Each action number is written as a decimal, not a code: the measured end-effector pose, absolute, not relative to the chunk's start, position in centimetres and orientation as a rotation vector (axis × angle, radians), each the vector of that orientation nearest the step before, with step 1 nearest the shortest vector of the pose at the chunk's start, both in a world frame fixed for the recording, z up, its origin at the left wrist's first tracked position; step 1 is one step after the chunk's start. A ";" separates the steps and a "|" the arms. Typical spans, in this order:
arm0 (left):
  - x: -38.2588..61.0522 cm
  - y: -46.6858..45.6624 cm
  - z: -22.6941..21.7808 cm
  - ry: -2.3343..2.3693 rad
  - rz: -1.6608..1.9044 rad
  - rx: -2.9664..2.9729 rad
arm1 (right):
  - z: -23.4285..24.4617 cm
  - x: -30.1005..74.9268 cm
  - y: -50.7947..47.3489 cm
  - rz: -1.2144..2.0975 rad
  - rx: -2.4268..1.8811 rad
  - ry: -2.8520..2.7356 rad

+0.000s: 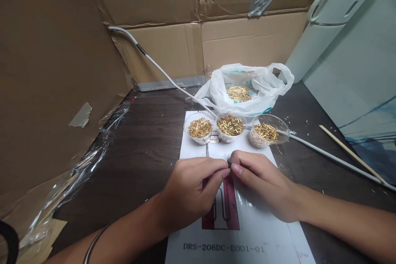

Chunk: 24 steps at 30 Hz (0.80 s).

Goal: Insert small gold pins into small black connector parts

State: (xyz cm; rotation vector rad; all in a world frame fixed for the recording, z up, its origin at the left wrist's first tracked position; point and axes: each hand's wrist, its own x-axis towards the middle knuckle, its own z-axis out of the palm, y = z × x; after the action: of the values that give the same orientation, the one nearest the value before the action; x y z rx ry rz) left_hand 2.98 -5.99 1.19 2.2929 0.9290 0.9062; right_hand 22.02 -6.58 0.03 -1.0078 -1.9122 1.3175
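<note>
My left hand [194, 185] and my right hand [262, 179] meet fingertip to fingertip above a printed white sheet [192, 235]. Both pinch a small black piece [229, 164], mostly hidden by the fingers, so its kind does not show. Just beyond the hands stand three clear plastic cups in a row: the left cup [187, 132], the middle cup [220, 135] and the right cup [283, 126]. Small brass-coloured metal pins [230, 125] fill them. The sheet carries a dark red and white picture, partly covered by my left hand, and printed lettering.
Behind the cups lies an open white plastic bag [213, 86] with longer brass-coloured pins [239, 94] inside. A white cable [163, 72] crosses the dark table [139, 140]. At right are a wooden stick [349, 152] and a tall white bottle [321, 37]. Cardboard walls [161, 49] enclose the back and left.
</note>
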 end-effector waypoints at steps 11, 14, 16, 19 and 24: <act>2.8 -6.0 0.9 0.940 0.901 2.361 | 0.1 22.3 -6.6 1.342 -0.999 -1.887; 2.8 -5.9 0.8 0.966 0.885 2.368 | 0.2 22.3 -6.6 1.360 -0.999 -1.868; 2.8 -5.8 0.9 0.980 0.884 2.372 | 0.2 22.3 -6.5 1.362 -1.004 -1.865; 2.9 -5.7 0.9 0.999 0.894 2.370 | 0.3 22.2 -6.5 1.340 -1.009 -1.869; 3.0 -5.6 1.0 1.001 0.929 2.357 | 0.0 22.1 -6.4 1.350 -0.994 -1.832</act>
State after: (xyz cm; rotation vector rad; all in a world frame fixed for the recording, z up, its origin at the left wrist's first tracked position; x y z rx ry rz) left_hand 2.97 -5.58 1.01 2.3570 1.0013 0.9286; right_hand 22.10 -6.37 -0.01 -0.9941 -1.8323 1.3505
